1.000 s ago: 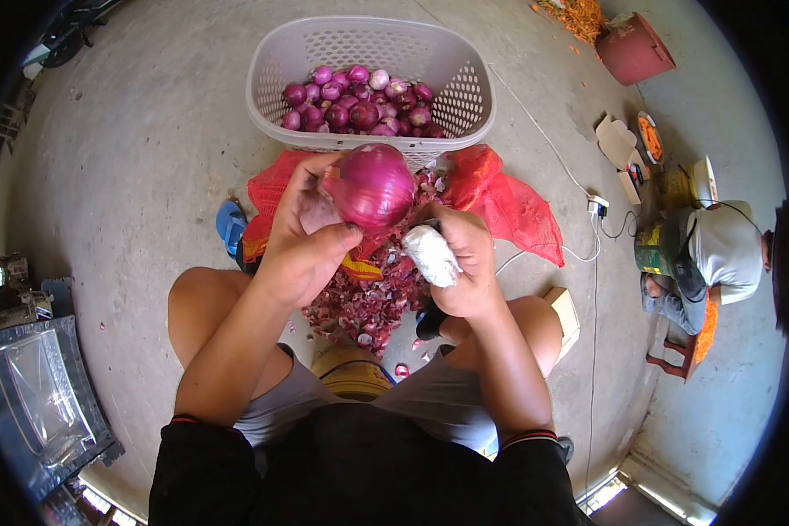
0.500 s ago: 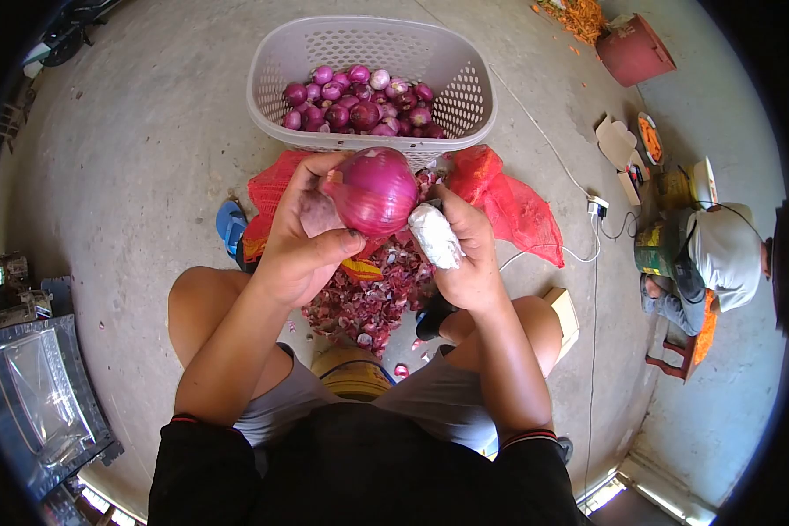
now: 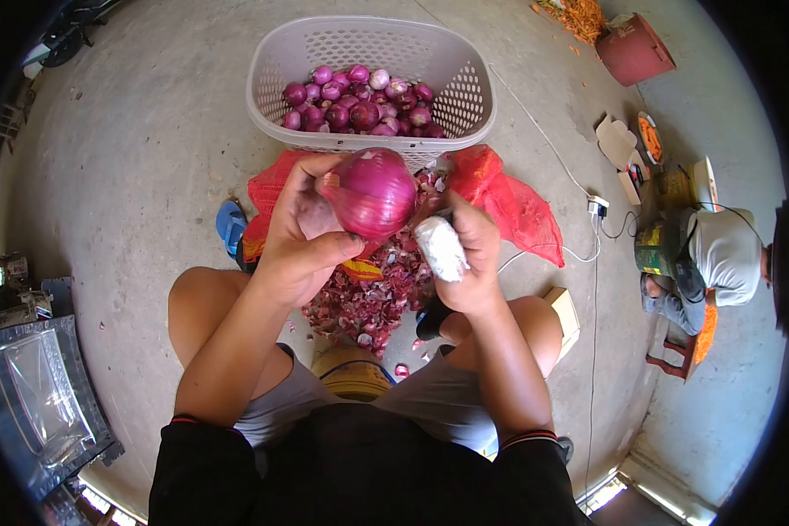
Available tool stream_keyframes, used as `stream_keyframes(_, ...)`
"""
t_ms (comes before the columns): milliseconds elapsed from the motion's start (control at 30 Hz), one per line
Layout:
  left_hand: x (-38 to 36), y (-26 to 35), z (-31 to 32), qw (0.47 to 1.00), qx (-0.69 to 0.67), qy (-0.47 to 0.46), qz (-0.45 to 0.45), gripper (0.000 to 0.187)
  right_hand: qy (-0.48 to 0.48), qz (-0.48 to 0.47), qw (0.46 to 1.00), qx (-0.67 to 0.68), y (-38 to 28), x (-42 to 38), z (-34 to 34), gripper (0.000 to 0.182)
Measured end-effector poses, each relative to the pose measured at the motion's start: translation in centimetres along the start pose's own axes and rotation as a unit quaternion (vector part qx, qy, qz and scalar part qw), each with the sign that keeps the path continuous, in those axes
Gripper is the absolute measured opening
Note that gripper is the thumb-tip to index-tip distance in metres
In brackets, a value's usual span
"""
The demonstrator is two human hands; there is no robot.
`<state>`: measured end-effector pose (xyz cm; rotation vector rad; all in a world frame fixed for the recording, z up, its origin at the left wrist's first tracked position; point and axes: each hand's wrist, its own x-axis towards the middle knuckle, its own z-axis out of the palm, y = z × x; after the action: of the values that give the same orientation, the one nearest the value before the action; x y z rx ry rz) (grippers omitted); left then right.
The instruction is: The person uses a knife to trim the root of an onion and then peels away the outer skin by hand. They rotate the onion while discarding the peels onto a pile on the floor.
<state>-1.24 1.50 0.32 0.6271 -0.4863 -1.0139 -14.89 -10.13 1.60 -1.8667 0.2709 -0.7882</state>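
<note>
My left hand is closed around a large red onion, its purple skin smooth and shiny. Just right of the onion, my right hand grips a tool by its white-wrapped handle; its working end is hidden or blurred, so its kind does not show. Beneath both hands lies a heap of dry red onion skins on the floor. Red mesh bags spread out on either side of that heap.
A grey perforated basket with many red onions stands ahead. Between my legs is a yellow bucket. At right, a cable runs to a power socket, and a person sits near orange shreds. A red tub lies against the wall.
My right hand has moved slightly down and away from the onion, and the white handle has tilted with it. My left hand and the onion have barely moved.
</note>
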Motion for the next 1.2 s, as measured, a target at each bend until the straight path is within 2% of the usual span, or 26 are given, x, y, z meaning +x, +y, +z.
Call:
stream_keyframes(67, 0.0, 0.0, -0.1, 1.0, -0.002, 0.003, -0.004, 0.069, 0.03, 0.03, 0.999, 0.023, 0.1, 0.1, 0.1, 0.015)
stream_keyframes(167, 0.1, 0.0, 0.0, 1.0, 0.002, -0.003, 0.001, 0.069, 0.001, 0.075, 0.997, 0.016, -0.1, 0.2, 0.0, 0.016)
stream_keyframes(267, 0.2, 0.0, 0.0, 1.0, 0.016, -0.015, 0.004, 0.068, -0.003, 0.038, 0.999, 0.021, -0.6, 0.6, 0.3, 0.015)
stream_keyframes(367, 0.3, -0.1, -0.4, 0.999, 0.039, -0.036, 0.011, 0.068, -0.014, 0.084, 0.995, 0.047, 0.3, 0.1, 0.1, 0.014)
stream_keyframes(567, 0.1, 0.0, -0.5, 0.998, 0.044, -0.04, 0.009, 0.069, -0.031, 0.056, 0.997, 0.032, 0.1, 0.1, -0.1, 0.015)
stream_keyframes(800, 0.0, 0.0, -0.1, 0.999, 0.019, -0.05, 0.009, 0.068, -0.032, -0.068, 0.997, 0.01, 0.5, 0.0, -0.1, 0.014)
stream_keyframes(867, 0.0, -0.1, -0.1, 1.0, 0.013, -0.025, 0.007, 0.068, -0.04, -0.092, 0.995, 0.007, 0.7, 0.0, -0.2, 0.014)
stream_keyframes(967, -0.1, 0.2, -0.1, 1.0, 0.0, -0.012, -0.001, 0.068, -0.039, -0.01, 0.998, 0.043, 0.3, -0.2, -0.1, 0.015)
stream_keyframes(1067, 0.0, 0.1, -0.1, 1.0, -0.003, -0.018, 0.001, 0.068, 0.004, 0.004, 0.996, 0.089, 0.8, -0.3, 0.4, 0.017)
stream_keyframes(1200, 0.0, 0.1, 0.1, 1.0, 0.0, -0.011, 0.005, 0.068, -0.008, -0.012, 1.0, 0.025, 0.6, -0.1, 0.1, 0.018)
